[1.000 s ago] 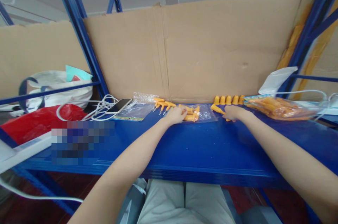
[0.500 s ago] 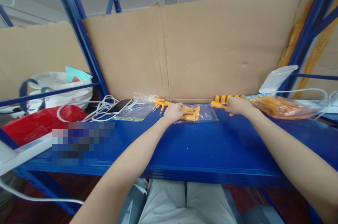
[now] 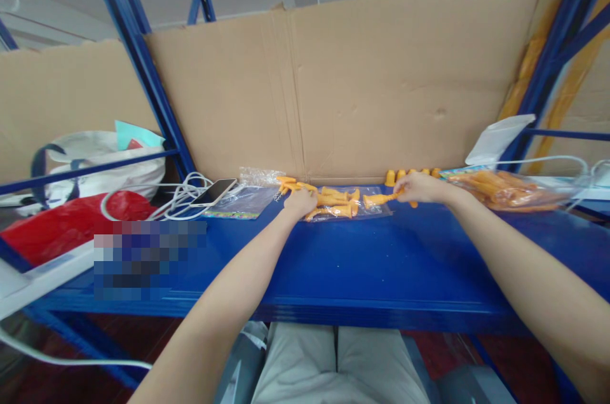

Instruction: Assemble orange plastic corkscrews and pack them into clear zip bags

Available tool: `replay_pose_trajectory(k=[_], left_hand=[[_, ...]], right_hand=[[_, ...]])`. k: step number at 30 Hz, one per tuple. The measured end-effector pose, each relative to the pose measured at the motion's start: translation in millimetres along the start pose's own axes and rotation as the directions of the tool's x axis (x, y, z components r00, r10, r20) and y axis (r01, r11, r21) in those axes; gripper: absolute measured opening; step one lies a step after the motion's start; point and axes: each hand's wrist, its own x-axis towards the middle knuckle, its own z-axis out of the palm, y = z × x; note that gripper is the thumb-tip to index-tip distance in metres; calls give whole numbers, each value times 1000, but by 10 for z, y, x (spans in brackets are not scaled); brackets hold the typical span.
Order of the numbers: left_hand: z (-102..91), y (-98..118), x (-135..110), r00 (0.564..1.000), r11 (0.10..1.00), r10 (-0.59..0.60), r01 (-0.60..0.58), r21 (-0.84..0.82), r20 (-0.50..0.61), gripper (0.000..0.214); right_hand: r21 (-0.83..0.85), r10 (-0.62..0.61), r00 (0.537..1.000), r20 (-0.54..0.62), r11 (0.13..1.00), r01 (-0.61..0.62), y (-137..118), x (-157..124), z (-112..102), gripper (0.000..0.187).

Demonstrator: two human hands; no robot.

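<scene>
My right hand (image 3: 415,188) is closed on the narrow end of an orange plastic piece with a flared foot (image 3: 376,200), its wide end pointing left over a clear bag. My left hand (image 3: 301,202) has curled fingers at the orange corkscrews (image 3: 287,183), whose metal spirals poke out to the left; what lies in its fingertips is hidden. Several more flared orange pieces (image 3: 336,211) lie on the flat clear plastic bag (image 3: 379,210) between my hands. Behind my right hand, a row of orange caps (image 3: 391,177) stands along the cardboard.
A full clear bag of orange pieces (image 3: 509,191) lies at the right. Left of my hands are an empty clear bag (image 3: 252,201), a phone (image 3: 215,192), tangled white cables (image 3: 183,194) and a red bag (image 3: 90,220). Cardboard (image 3: 372,86) walls the back of the blue shelf (image 3: 343,270).
My right hand has brought the flared piece a little left, over the clear bag. My left hand has shifted left, from the flared pieces toward the corkscrews.
</scene>
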Motion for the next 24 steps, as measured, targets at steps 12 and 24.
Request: replay_pose_trajectory(k=[12, 24], left_hand=[[73, -13, 37, 996, 996, 84, -84, -16, 5, 59], [57, 19, -8, 988, 988, 154, -155, 19, 28, 57]], right_hand=[[410, -49, 999, 18, 911, 37, -54, 109, 314, 18], [514, -42, 998, -54, 855, 64, -70, 150, 383, 27]])
